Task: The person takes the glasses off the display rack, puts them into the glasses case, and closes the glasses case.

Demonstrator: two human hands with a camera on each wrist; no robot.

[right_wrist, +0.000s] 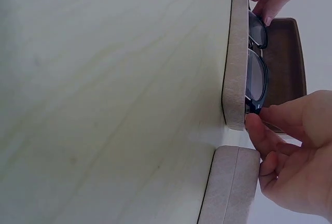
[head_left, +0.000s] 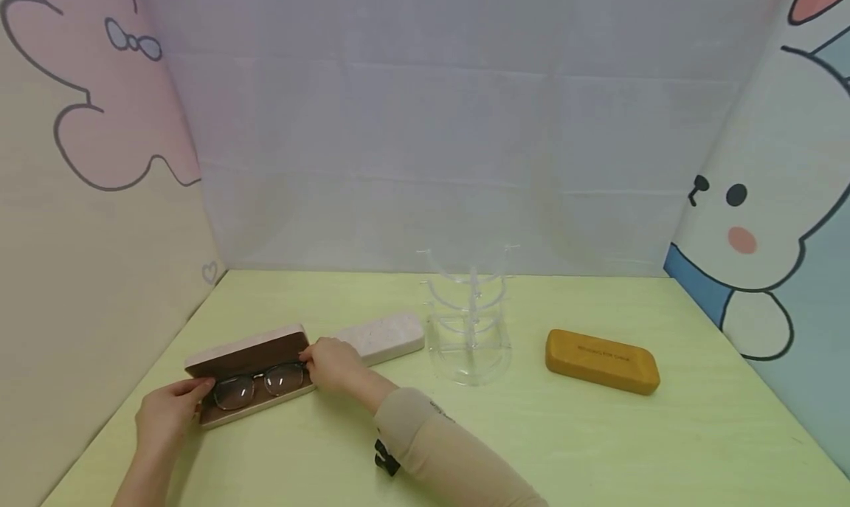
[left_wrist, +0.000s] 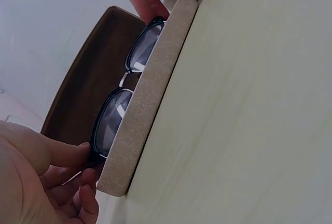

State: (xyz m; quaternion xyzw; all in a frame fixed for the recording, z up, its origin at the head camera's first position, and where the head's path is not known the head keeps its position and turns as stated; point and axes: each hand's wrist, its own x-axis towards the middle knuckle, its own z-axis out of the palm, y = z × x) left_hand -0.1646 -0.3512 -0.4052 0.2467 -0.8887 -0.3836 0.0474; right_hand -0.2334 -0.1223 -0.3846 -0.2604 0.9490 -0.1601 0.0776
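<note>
Both hands pinch the glasses (head_left: 260, 386) in the open case (head_left: 247, 374): left hand (head_left: 169, 417) at nine o'clock, right hand (head_left: 334, 365) at three; light, fragile, best held by the frame ends.

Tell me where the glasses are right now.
In the head view, the glasses sit inside the open beige case at the table's front left, with the left hand and right hand pinching either end, beside a closed white case.

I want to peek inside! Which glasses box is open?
The beige case at the left, glasses inside. The speckled white case and yellow case are closed.
</note>
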